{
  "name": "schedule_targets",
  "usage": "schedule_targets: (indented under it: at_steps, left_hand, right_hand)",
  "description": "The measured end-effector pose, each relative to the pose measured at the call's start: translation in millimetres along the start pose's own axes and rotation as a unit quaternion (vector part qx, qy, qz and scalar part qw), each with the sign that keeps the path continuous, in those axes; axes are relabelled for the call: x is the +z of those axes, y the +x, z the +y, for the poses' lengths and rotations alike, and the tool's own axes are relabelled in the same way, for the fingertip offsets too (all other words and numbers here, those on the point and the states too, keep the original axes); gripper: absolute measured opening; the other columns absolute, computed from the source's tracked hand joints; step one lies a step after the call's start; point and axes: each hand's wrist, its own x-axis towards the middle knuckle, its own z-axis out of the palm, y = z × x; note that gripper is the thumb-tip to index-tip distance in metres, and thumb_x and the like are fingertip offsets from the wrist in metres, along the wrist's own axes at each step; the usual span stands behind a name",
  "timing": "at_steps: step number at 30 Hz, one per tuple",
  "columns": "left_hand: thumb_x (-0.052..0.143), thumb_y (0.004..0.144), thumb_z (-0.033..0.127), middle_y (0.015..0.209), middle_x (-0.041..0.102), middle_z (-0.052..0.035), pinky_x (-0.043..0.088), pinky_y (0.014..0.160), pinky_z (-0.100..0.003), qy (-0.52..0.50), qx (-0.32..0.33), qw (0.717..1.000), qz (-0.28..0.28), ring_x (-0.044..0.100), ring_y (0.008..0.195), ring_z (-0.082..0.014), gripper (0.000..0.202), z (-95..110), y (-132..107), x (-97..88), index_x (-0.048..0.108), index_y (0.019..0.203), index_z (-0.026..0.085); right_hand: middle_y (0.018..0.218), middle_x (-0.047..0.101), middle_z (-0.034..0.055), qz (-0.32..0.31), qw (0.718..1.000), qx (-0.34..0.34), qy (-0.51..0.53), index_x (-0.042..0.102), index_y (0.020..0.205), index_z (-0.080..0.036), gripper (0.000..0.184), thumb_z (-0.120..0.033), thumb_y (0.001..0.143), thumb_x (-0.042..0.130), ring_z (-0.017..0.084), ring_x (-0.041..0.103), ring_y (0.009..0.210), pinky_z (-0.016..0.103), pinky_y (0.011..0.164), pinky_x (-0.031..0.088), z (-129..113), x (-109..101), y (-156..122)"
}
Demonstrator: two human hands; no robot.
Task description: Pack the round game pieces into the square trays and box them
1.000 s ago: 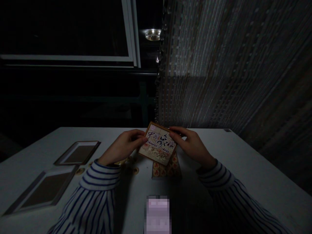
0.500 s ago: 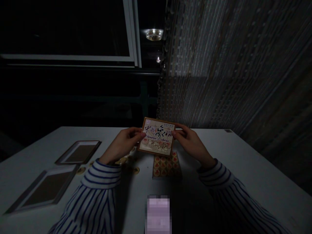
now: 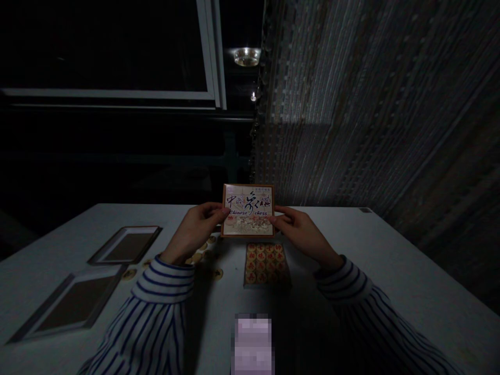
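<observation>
Both hands hold up a printed Chinese chess box lid (image 3: 247, 210), level and facing me, above the white table (image 3: 390, 271). My left hand (image 3: 197, 229) pinches its left edge and my right hand (image 3: 299, 232) pinches its right edge. Just below the lid lies the open box tray (image 3: 266, 264), packed with several round wooden chess pieces marked in red. A few loose pieces (image 3: 203, 255) lie on the table beside my left wrist.
Two shallow dark trays (image 3: 127, 244) (image 3: 76, 302) lie on the left of the table. A blurred pale object (image 3: 253, 344) sits at the near edge. Behind are a dark window and a woven curtain (image 3: 371, 104) on the right.
The lid has been lifted higher and away from me and turned from a tilt to level, uncovering the whole tray of pieces beneath it.
</observation>
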Motion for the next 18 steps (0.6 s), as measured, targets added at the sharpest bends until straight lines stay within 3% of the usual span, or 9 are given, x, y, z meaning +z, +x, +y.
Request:
schedule_targets:
  at_steps: [18]
  left_hand:
    - [0.053,0.070,0.042,0.090,0.063,-0.0095,0.047,0.071,-0.034,0.015,-0.021,0.997,-0.069,0.060,0.076,-0.0181,0.046,-5.2,-5.4,4.8,0.053,0.104,0.012]
  right_hand:
    - [0.071,0.064,0.0047,0.052,0.998,0.005,-0.023,0.051,0.110,-0.009,0.037,-0.028,0.078,0.047,0.012,0.057,0.064,0.023,0.056,0.045,-0.8,-12.8,1.9]
